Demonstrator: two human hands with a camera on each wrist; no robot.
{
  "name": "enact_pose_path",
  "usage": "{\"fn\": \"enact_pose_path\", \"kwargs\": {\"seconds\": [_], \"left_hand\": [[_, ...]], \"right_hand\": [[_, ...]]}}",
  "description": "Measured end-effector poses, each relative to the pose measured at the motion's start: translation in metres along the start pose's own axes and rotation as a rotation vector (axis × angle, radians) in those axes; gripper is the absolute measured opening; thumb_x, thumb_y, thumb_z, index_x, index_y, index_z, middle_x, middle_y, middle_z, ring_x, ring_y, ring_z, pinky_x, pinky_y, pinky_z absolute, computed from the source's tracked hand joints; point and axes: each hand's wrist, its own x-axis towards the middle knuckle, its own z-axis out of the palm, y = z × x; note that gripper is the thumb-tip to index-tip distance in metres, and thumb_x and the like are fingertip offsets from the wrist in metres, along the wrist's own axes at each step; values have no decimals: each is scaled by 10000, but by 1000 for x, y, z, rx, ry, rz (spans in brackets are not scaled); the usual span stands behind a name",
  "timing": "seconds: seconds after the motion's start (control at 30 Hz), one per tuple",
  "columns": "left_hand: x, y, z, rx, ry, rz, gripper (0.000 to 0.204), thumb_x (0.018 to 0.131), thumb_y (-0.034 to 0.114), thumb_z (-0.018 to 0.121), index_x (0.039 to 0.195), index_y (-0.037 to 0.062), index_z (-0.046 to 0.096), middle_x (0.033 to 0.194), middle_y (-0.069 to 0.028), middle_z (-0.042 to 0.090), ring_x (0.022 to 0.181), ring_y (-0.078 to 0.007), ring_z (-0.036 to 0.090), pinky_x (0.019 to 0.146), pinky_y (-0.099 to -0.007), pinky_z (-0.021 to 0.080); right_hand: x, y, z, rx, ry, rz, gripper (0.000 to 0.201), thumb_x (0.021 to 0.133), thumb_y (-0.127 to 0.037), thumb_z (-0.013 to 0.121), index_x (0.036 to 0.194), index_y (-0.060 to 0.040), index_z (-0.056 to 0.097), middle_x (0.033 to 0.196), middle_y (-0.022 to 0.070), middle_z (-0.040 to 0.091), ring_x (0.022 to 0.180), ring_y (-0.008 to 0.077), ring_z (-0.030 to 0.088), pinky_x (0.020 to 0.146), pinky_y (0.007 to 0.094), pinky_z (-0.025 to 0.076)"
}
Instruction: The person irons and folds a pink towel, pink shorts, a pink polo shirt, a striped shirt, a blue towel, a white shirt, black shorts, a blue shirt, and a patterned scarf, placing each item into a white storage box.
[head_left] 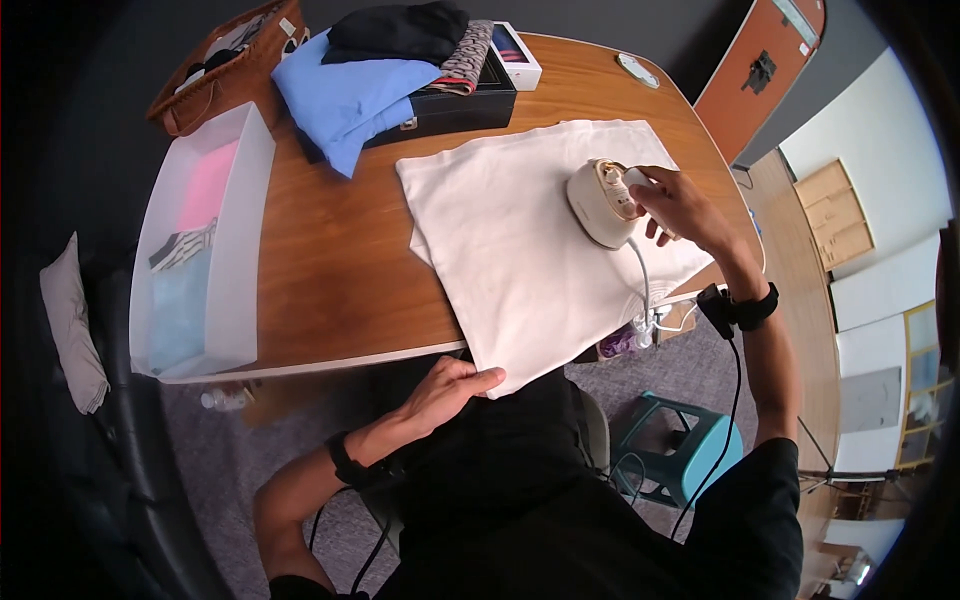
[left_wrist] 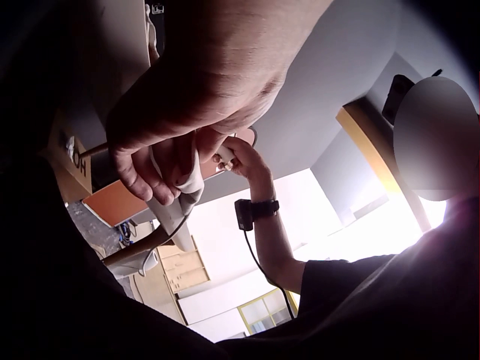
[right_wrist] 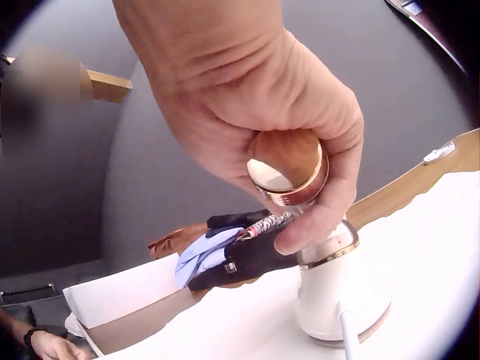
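A white cloth (head_left: 520, 250) lies spread over the wooden table, its near corner hanging past the front edge. My left hand (head_left: 445, 390) pinches that corner between thumb and fingers; the pinched cloth (left_wrist: 191, 184) shows in the left wrist view. On the far right part of the cloth sits a cream steam iron (head_left: 598, 215) with gold trim. My right hand (head_left: 685, 210) grips its handle, fingers curled round it. In the right wrist view, the handle's shiny gold end (right_wrist: 289, 161) pokes out of the fist, and the iron's body rests flat on the cloth.
A white cord (head_left: 643, 270) runs from the iron toward the table's front edge. On the left stands a translucent bin (head_left: 230, 310) with folded fabrics. Behind are a black case (head_left: 470, 110), a blue garment (head_left: 350, 90) and a wicker basket (head_left: 190, 110). A teal stool (head_left: 715, 450) stands below.
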Motion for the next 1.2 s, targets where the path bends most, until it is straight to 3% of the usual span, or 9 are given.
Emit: {"fn": "enact_pose_path", "kwargs": {"seconds": [0.17,0.37,0.47,0.53,0.57,0.67,0.87,1.0,1.2], "left_hand": [[3,-7,-1,-1,-13,-4,380,1033,278,658,1104,-81,761,1030,-112,777,972,-130,689,918,-280,518],[5,-9,-2,-9,-41,-12,364,1040,267,651,1118,-71,760,1039,-103,778,971,-119,694,901,-271,529],[9,-20,2,-69,20,87,465,999,400,684,933,-49,785,705,-9,656,674,-54,518,647,-268,426],[8,-14,-1,-7,-7,21,424,1012,353,682,984,-57,786,827,-45,720,781,-75,597,744,-267,476],[7,-11,-3,23,-20,-13,404,1019,329,681,1010,-61,786,888,-62,753,835,-86,637,792,-266,501],[7,-9,-2,37,-5,-34,428,1008,356,695,960,-57,792,800,-22,705,762,-72,573,734,-268,467],[3,-1,-1,11,-1,10,443,1003,381,698,914,-42,792,725,24,623,704,-58,484,666,-265,409],[4,-6,2,30,26,53,469,1007,407,683,863,-28,783,647,38,539,647,-61,424,614,-281,357],[-3,9,-2,170,18,17,520,1000,444,665,819,-36,752,592,-11,496,601,-100,416,590,-332,354]], "right_hand": [[-27,-7,9,-67,-29,-56,555,1044,-225,579,1506,41,427,901,138,682,624,142,633,500,302,537],[-83,-60,13,257,-274,-19,614,1042,-182,617,1562,25,367,830,96,639,568,104,574,487,257,462],[-100,-85,14,463,-360,-36,601,1045,-164,618,1562,14,370,808,92,622,544,95,558,467,254,437],[-109,-112,13,477,-387,-44,590,1046,-155,615,1560,7,374,794,84,610,538,95,550,460,257,426],[-106,-117,16,467,-385,-80,588,1049,-161,613,1559,9,373,788,80,603,533,96,544,457,258,418],[-89,-128,25,415,-362,-198,590,1065,-200,593,1562,13,356,760,62,577,524,104,521,476,268,411],[-36,-114,67,287,-391,-180,608,1076,-230,583,1575,12,333,816,75,596,621,119,563,536,285,457],[-32,-104,94,287,-458,-158,596,1086,-239,571,1577,-10,323,687,49,555,515,108,507,521,289,439],[-17,-108,115,287,-379,-270,565,1079,-187,551,1556,14,324,810,93,607,584,117,570,497,295,523]]}}
